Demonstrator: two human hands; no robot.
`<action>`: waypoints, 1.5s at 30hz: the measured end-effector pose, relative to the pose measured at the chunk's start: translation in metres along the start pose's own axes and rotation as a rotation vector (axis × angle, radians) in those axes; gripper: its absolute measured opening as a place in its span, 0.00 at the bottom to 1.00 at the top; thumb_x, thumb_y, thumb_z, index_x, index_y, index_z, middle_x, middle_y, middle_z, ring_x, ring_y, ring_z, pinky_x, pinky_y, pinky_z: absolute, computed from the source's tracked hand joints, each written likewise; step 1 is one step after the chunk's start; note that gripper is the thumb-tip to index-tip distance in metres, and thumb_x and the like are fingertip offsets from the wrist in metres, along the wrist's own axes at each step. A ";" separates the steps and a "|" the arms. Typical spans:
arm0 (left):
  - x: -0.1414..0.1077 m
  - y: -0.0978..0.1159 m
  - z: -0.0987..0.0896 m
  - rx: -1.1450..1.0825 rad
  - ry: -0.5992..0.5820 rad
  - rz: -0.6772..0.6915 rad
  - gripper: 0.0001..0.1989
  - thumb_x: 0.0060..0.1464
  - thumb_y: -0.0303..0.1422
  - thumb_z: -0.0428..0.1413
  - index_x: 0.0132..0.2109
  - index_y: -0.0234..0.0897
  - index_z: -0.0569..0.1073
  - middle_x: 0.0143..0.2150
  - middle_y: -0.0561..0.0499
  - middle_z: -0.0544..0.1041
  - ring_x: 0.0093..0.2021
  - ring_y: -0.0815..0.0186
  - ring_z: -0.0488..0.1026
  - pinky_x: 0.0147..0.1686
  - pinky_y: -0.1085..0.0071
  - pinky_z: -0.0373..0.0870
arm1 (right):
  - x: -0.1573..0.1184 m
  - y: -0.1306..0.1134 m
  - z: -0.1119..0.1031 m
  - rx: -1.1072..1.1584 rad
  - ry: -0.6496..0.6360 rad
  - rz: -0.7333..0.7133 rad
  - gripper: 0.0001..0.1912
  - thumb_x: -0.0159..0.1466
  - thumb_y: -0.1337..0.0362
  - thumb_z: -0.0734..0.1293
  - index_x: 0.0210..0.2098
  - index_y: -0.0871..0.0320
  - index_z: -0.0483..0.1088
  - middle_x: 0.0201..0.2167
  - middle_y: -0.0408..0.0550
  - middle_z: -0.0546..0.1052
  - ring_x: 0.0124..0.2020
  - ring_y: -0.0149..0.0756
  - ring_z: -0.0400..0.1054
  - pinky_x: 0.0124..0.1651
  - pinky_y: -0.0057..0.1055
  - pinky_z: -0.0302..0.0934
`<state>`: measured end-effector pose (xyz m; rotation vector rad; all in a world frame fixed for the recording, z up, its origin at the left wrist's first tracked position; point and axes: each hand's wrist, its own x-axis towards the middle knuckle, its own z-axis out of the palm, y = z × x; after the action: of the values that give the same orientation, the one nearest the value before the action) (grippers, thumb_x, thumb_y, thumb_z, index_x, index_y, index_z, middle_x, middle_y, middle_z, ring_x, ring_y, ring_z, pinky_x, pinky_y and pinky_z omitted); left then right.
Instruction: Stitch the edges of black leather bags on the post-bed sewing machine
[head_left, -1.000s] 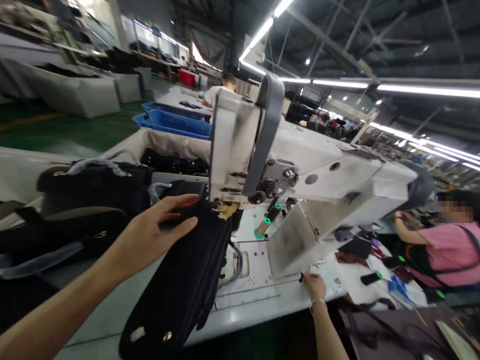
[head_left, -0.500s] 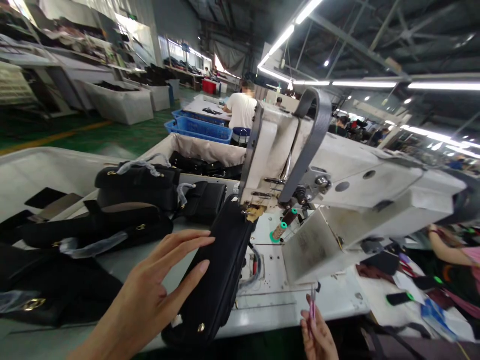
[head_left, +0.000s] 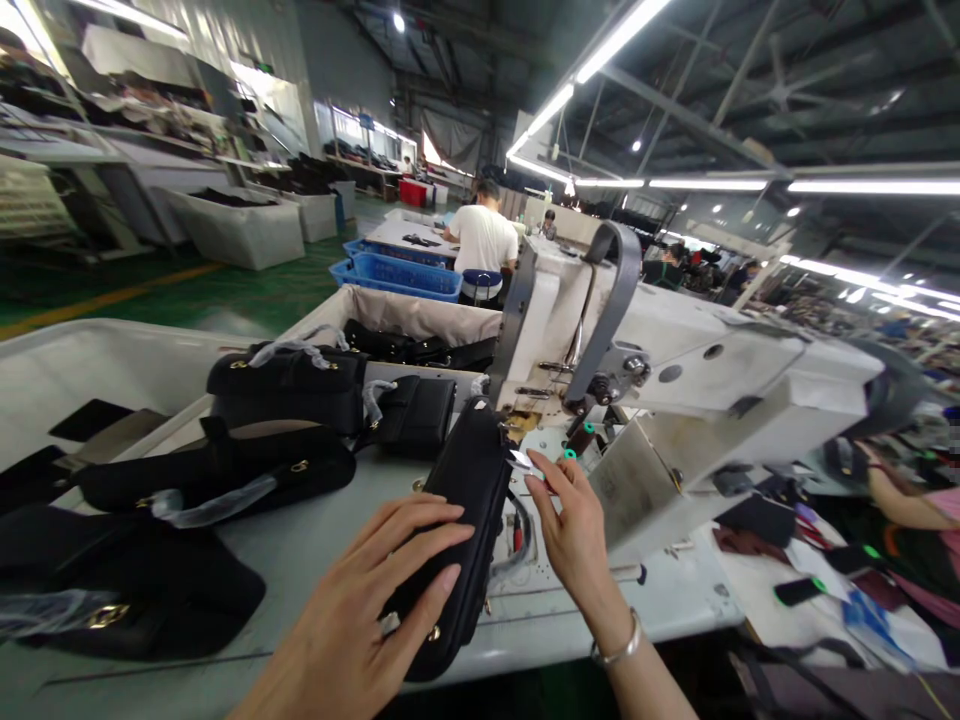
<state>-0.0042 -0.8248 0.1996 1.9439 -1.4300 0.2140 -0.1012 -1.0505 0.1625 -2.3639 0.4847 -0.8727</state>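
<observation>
A long black handbag (head_left: 461,480) lies on the sewing machine table, its far end at the needle area of the sewing machine (head_left: 551,330). My left hand (head_left: 375,590) rests on the near part of the bag, fingers stretched out and apart. Beside the bag's far right edge, my right hand (head_left: 574,520) is closed around small thread snips (head_left: 519,459). Their silver tip points at the bag near the needle; the fingers hide most of the handle. Whether the blades touch a thread is too small to tell.
Several black bags (head_left: 225,470) with wrapped handles lie to the left. Behind the table stands a lined bin (head_left: 420,302) of black pieces, with blue crates (head_left: 405,278) beyond. Thread spools (head_left: 581,437) stand behind my right hand. A co-worker's arm (head_left: 900,500) shows at right.
My right hand has risen from the table's front edge to the needle area, bringing the snips to the bag. My left hand has come down onto the bag, farther right.
</observation>
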 end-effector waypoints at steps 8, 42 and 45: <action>0.025 -0.002 0.012 0.014 -0.015 -0.089 0.11 0.63 0.36 0.53 0.52 0.43 0.69 0.50 0.48 0.71 0.52 0.58 0.66 0.52 0.58 0.65 | -0.004 -0.014 0.009 0.020 0.014 -0.138 0.17 0.71 0.62 0.61 0.59 0.48 0.67 0.38 0.47 0.68 0.40 0.35 0.64 0.43 0.33 0.60; 0.046 -0.002 0.031 -0.220 -0.273 0.104 0.06 0.63 0.26 0.51 0.37 0.39 0.69 0.35 0.55 0.71 0.40 0.65 0.65 0.46 0.60 0.54 | 0.004 -0.041 -0.017 0.418 0.083 0.065 0.16 0.71 0.62 0.61 0.58 0.46 0.62 0.21 0.35 0.57 0.21 0.28 0.51 0.25 0.28 0.47; 0.044 -0.005 0.023 -0.393 -0.209 0.014 0.06 0.62 0.31 0.54 0.35 0.38 0.68 0.34 0.55 0.70 0.38 0.67 0.66 0.45 0.65 0.57 | -0.008 -0.024 -0.016 0.469 0.007 0.175 0.12 0.68 0.57 0.65 0.51 0.49 0.64 0.26 0.37 0.59 0.27 0.28 0.55 0.30 0.27 0.52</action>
<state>0.0103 -0.8718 0.2033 1.6679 -1.4874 -0.2551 -0.1146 -1.0340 0.1835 -1.8642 0.4271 -0.8106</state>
